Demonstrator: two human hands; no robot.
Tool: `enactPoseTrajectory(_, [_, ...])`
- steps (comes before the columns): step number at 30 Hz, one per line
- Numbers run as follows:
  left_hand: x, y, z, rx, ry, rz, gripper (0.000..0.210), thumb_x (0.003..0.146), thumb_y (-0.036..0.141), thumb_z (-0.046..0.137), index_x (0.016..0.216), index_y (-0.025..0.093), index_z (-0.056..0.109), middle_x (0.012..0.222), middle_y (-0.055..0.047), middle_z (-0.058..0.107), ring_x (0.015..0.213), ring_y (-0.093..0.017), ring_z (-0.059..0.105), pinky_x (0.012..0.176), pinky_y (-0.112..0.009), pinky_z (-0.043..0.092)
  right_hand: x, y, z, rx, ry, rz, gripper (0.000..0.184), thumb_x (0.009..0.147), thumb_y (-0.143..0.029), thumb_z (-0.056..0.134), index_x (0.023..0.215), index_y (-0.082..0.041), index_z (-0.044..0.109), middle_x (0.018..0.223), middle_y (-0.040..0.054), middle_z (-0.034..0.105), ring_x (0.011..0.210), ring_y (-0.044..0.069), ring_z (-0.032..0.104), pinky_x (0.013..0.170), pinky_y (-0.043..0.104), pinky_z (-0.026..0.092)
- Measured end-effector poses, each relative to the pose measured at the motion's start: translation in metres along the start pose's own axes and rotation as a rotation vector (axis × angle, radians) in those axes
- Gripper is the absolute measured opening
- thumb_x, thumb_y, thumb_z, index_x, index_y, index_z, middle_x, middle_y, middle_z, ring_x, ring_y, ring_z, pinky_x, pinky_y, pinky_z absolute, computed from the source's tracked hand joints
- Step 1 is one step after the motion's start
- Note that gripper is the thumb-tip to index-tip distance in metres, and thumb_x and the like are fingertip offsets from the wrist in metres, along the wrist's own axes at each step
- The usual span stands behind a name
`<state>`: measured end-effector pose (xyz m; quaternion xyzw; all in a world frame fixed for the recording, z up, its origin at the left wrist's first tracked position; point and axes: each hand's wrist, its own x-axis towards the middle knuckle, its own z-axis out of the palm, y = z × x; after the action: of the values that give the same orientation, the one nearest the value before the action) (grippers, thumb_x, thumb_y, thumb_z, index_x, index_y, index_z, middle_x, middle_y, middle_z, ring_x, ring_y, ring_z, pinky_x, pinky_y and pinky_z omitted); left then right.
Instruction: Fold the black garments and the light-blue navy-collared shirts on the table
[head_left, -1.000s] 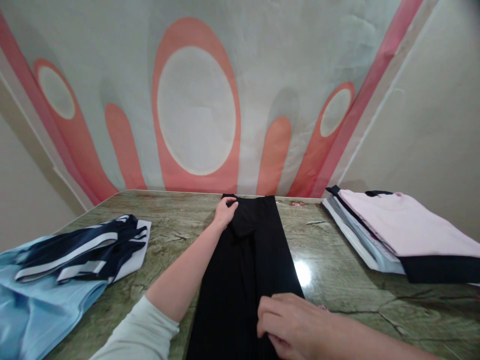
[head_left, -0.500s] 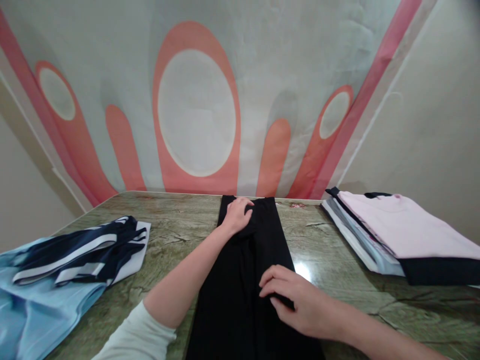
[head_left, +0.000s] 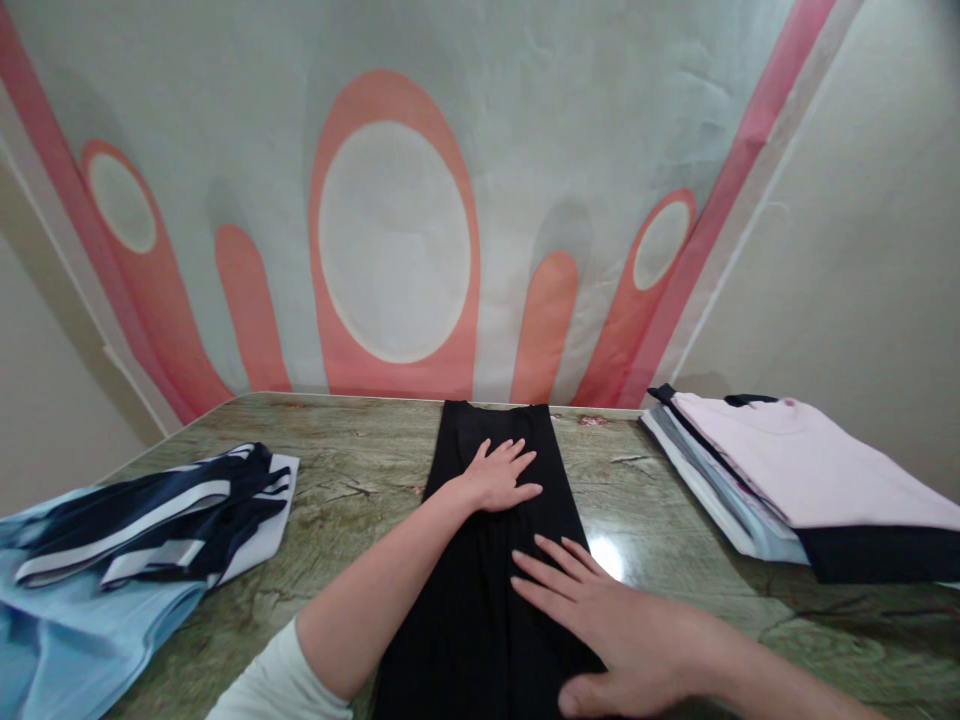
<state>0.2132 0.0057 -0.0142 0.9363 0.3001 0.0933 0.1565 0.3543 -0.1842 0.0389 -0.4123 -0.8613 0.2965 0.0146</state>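
Note:
A pair of black trousers [head_left: 480,610] lies lengthwise down the middle of the table, its waist at the far edge and its lower part running out of view at the bottom. My left hand [head_left: 501,476] rests on the upper part of the cloth, palm down with fingers spread. Closer to me, my right hand [head_left: 592,610] is over the right side of the trousers, fingers stretched out and thumb apart. Neither hand grips the fabric. Some creases run down the centre of the cloth between the hands.
On the right stands a stack of folded clothes with a pale pink top [head_left: 817,460] uppermost. At left lies a looser pile: a navy garment with white stripes [head_left: 165,520] over light blue cloth [head_left: 67,650]. The wood-patterned table [head_left: 345,470] meets a wall behind.
My left hand has slid from near the waist towards me, its fingers now spread flat. My right hand has gone from curled fingers to stretched ones.

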Motion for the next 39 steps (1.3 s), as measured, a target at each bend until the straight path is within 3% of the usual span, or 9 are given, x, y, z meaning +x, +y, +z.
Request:
enactPoseTrajectory(2, [0.0,-0.001,0.001,0.0,0.005,0.003,0.058,0.08,0.057,0.046,0.131,0.029,0.041,0.144,-0.007,0.028,0.133,-0.027,0.02,0.105,-0.052,0.005,-0.004,-0.003,-0.013,0.08,-0.089,-0.113,0.079,0.07,-0.045,0.065,0.138,-0.026,0.031,0.146,0.0081,0.024,0.135,0.031,0.007,0.106,0.054,0.012])
enactPoseTrajectory(5, [0.002,-0.004,0.0,-0.044,0.021,0.007,0.055,0.082,0.058,0.043,0.128,0.029,0.044,0.142,-0.007,0.032,0.132,-0.027,0.023,0.105,-0.052,0.008,0.006,0.016,-0.036,0.268,-0.062,-0.14,0.052,0.076,-0.041,0.06,0.125,-0.025,0.05,0.128,0.0064,0.052,0.124,0.025,0.039,0.1,0.042,0.032])
enactPoseTrajectory(7, [0.005,-0.008,-0.003,-0.073,0.065,-0.005,0.048,0.085,0.055,0.039,0.123,0.027,0.05,0.136,-0.007,0.041,0.13,-0.026,0.028,0.105,-0.05,0.013,0.025,0.048,-0.05,0.373,0.166,-0.022,0.04,0.082,-0.038,0.052,0.119,-0.02,0.055,0.112,0.0069,0.062,0.1,0.019,0.058,0.088,0.035,0.045])
enactPoseTrajectory(12, [0.007,-0.036,-0.01,0.053,0.329,-0.113,0.033,0.089,0.035,0.041,0.114,0.02,0.056,0.128,-0.009,0.05,0.127,-0.025,0.034,0.105,-0.045,0.019,0.092,0.163,-0.078,0.309,0.895,0.274,0.025,0.077,-0.021,0.055,0.1,-0.013,0.062,0.1,0.0106,0.065,0.089,0.018,0.06,0.084,0.034,0.046])
enactPoseTrajectory(15, [0.005,-0.057,-0.007,0.101,0.438,-0.232,0.033,0.089,0.029,0.041,0.117,0.016,0.053,0.131,-0.012,0.046,0.127,-0.024,0.033,0.104,-0.041,0.025,0.122,0.21,-0.089,0.296,1.026,0.321,0.033,0.077,-0.015,0.05,0.109,-0.012,0.056,0.113,0.014,0.059,0.097,0.019,0.057,0.088,0.036,0.043])
enactPoseTrajectory(22, [0.004,-0.073,0.003,0.083,0.507,-0.297,0.038,0.086,0.023,0.043,0.123,0.016,0.045,0.131,-0.014,0.042,0.121,-0.023,0.041,0.1,-0.037,0.031,0.154,0.243,-0.089,0.315,0.991,0.225,0.036,0.078,-0.02,0.049,0.113,-0.012,0.054,0.097,0.0095,0.065,0.085,0.015,0.059,0.079,0.03,0.046])
enactPoseTrajectory(31, [0.007,-0.08,0.0,-0.15,0.666,-0.331,0.043,0.072,0.021,0.062,0.113,0.017,0.048,0.112,-0.01,0.053,0.107,-0.023,0.051,0.093,-0.036,0.04,0.148,0.256,-0.087,0.255,0.97,0.243,0.031,0.078,-0.027,0.048,0.105,-0.013,0.057,0.084,0.005,0.063,0.075,0.014,0.057,0.073,0.028,0.046])
enactPoseTrajectory(35, [0.011,-0.089,-0.003,-0.32,0.732,-0.37,0.031,0.076,0.019,0.058,0.106,0.019,0.05,0.106,-0.007,0.059,0.1,-0.021,0.056,0.089,-0.034,0.043,0.151,0.262,-0.086,0.223,0.993,0.25,0.028,0.079,-0.027,0.047,0.101,-0.013,0.057,0.083,0.0056,0.062,0.076,0.016,0.057,0.073,0.029,0.045])
enactPoseTrajectory(39, [0.01,-0.089,-0.003,-0.281,0.762,-0.383,0.028,0.078,0.014,0.055,0.104,0.02,0.049,0.106,-0.006,0.059,0.099,-0.021,0.056,0.088,-0.036,0.043,0.152,0.27,-0.085,0.191,1.03,0.258,0.026,0.08,-0.029,0.047,0.099,-0.013,0.056,0.087,0.0073,0.063,0.079,0.016,0.058,0.074,0.029,0.045])
